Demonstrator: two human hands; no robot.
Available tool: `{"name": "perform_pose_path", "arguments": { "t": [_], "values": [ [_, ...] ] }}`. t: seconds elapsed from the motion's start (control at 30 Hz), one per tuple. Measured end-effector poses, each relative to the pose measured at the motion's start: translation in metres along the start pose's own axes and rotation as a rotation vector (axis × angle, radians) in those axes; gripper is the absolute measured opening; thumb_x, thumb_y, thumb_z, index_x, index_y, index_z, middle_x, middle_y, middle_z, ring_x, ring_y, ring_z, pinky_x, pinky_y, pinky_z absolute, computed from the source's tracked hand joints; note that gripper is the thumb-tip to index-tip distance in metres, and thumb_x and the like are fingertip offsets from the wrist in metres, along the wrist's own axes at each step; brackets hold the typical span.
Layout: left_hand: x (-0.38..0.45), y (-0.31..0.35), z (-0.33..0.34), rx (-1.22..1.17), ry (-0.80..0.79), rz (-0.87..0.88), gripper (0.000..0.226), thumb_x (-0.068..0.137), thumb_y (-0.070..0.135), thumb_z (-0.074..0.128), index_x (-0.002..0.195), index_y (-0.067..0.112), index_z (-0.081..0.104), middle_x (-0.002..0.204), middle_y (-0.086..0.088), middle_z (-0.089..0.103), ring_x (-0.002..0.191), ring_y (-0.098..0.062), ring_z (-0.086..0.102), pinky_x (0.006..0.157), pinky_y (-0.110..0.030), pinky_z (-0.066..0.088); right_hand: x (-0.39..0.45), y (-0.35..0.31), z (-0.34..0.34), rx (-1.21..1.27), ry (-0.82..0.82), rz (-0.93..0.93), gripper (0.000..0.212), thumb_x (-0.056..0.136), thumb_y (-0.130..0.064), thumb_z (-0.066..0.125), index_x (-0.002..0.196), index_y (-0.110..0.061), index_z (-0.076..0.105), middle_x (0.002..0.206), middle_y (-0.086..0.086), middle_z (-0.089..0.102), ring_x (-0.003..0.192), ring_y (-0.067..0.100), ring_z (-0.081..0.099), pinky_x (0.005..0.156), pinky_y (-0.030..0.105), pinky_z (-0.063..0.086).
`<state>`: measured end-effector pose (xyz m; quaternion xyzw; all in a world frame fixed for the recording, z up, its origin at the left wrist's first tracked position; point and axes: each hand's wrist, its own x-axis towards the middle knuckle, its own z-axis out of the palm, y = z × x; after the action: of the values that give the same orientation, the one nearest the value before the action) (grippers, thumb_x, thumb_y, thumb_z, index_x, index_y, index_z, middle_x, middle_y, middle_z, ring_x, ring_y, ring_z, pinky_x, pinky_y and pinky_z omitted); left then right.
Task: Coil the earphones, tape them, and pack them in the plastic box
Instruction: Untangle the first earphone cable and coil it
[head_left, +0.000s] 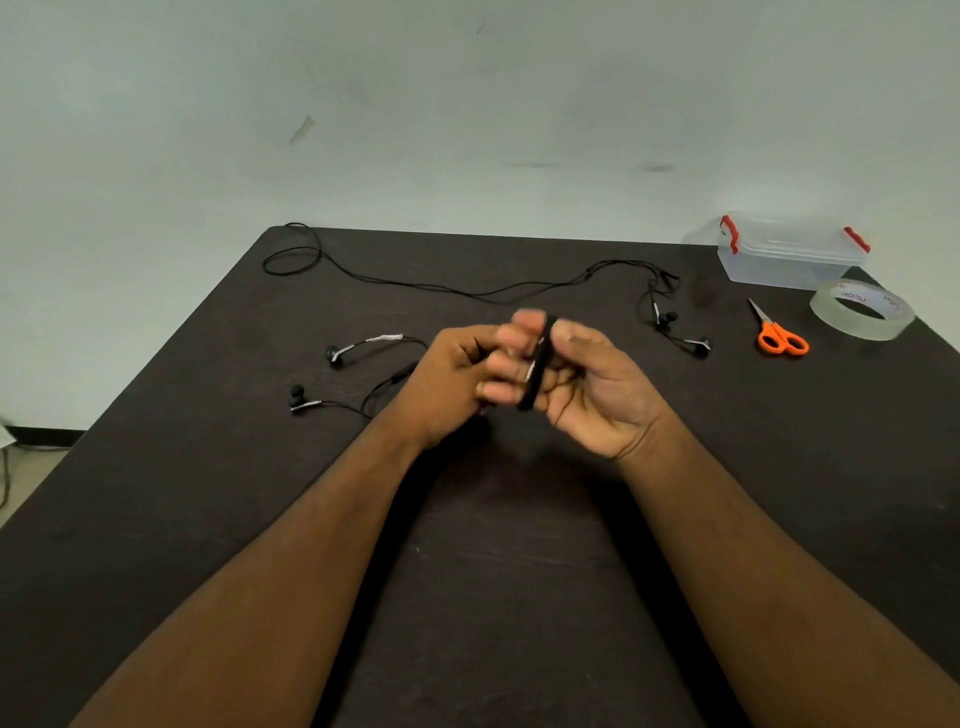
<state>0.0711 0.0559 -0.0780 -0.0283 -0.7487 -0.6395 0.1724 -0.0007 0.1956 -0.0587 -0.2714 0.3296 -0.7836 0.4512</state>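
Above the middle of the dark table, my left hand (457, 384) and my right hand (592, 384) meet on a tight black coil of earphone cable (537, 369), seen edge-on between the fingers. Both hands grip it. The loose end of these earphones (337, 364), with two black earbuds, trails out to the left of my left hand onto the table. A second pair of black earphones (467, 291) lies uncoiled across the far side of the table. The clear plastic box (784, 257) with red clips stands at the far right corner, its lid on.
A roll of clear tape (862, 309) lies at the right edge, just in front of the box. Orange-handled scissors (779, 335) lie to the left of the tape. The table (519, 571) ends against a pale wall at the back.
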Motion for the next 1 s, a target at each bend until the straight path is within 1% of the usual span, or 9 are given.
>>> {"name": "perform_pose_path", "arguments": {
  "t": [0.1,0.27,0.43,0.57,0.67,0.73,0.83,0.93,1.0],
  "values": [
    [0.003,-0.005,-0.002,0.222,-0.071,0.004,0.017,0.095,0.01,0.057,0.082,0.006,0.069,0.054,0.007,0.054,0.046,-0.001,0.043,0.049,-0.014,0.035,0.004,-0.007,-0.005,0.134,0.217,-0.174,0.025,0.079,-0.018,0.056,0.089,-0.008,0.076,0.094,0.011,0.074,0.088,0.024,0.072,0.07,0.045,0.059],
    [0.005,-0.011,0.0,0.43,-0.168,-0.033,0.015,0.089,0.015,0.067,0.102,0.01,0.072,0.068,0.011,0.063,0.056,0.005,0.052,0.063,-0.015,0.044,0.007,-0.006,-0.026,0.093,0.488,-0.424,0.022,0.092,-0.013,0.05,0.109,-0.006,0.062,0.105,0.01,0.071,0.105,0.024,0.066,0.092,0.044,0.052],
    [0.006,-0.012,-0.007,0.648,-0.102,0.055,0.015,0.085,0.02,0.071,0.098,0.012,0.074,0.067,0.012,0.065,0.062,0.0,0.058,0.062,-0.016,0.043,0.001,-0.005,-0.042,-1.131,0.423,-0.495,0.014,0.09,-0.001,0.059,0.097,0.0,0.072,0.111,0.006,0.069,0.106,0.007,0.064,0.09,0.022,0.05],
    [0.007,-0.011,-0.015,0.705,0.017,0.191,0.01,0.085,0.022,0.07,0.088,0.013,0.074,0.074,0.003,0.069,0.064,-0.005,0.058,0.06,-0.025,0.045,0.003,0.003,-0.042,-1.436,0.267,-0.401,0.028,0.089,-0.018,0.06,0.063,-0.011,0.067,0.088,-0.003,0.075,0.097,0.02,0.069,0.069,0.035,0.055],
    [0.005,-0.003,-0.021,0.732,0.079,0.314,0.015,0.081,0.025,0.07,0.088,0.013,0.075,0.08,0.003,0.073,0.075,-0.005,0.062,0.066,-0.02,0.047,0.006,0.004,-0.038,-1.435,0.204,-0.295,0.038,0.089,-0.017,0.062,0.052,-0.025,0.055,0.056,-0.014,0.061,0.053,0.005,0.056,0.051,0.027,0.043],
    [0.004,0.001,-0.025,0.765,0.122,0.386,0.012,0.08,0.024,0.071,0.086,0.014,0.076,0.078,0.004,0.072,0.075,-0.004,0.061,0.065,-0.014,0.044,0.005,0.003,-0.032,-1.422,0.158,-0.195,0.047,0.089,-0.014,0.063,0.048,-0.03,0.047,0.047,-0.011,0.044,0.044,0.004,0.038,0.049,0.023,0.033],
    [0.002,0.003,-0.025,0.742,0.201,0.453,0.007,0.08,0.016,0.072,0.084,0.012,0.075,0.074,0.003,0.07,0.07,-0.005,0.061,0.063,-0.016,0.046,0.001,-0.001,-0.02,-1.236,0.108,-0.071,0.033,0.09,-0.018,0.063,0.057,-0.02,0.063,0.059,0.006,0.059,0.051,0.024,0.05,0.057,0.03,0.043],
    [-0.001,0.011,-0.012,0.293,0.248,0.382,0.01,0.077,0.001,0.074,0.085,0.007,0.074,0.075,0.006,0.071,0.072,-0.007,0.067,0.066,-0.02,0.051,-0.009,-0.009,-0.007,-0.618,0.106,0.091,0.017,0.089,-0.011,0.059,0.086,-0.008,0.075,0.09,0.025,0.07,0.087,0.034,0.07,0.082,0.049,0.056],
    [-0.003,0.018,-0.003,0.015,0.228,0.31,0.007,0.076,-0.001,0.072,0.082,0.003,0.073,0.073,0.008,0.072,0.071,-0.007,0.066,0.065,-0.019,0.051,-0.015,-0.01,-0.006,-0.343,0.034,0.188,0.023,0.086,-0.011,0.054,0.093,0.002,0.072,0.087,0.023,0.071,0.086,0.034,0.071,0.078,0.053,0.056]
  ]
}}
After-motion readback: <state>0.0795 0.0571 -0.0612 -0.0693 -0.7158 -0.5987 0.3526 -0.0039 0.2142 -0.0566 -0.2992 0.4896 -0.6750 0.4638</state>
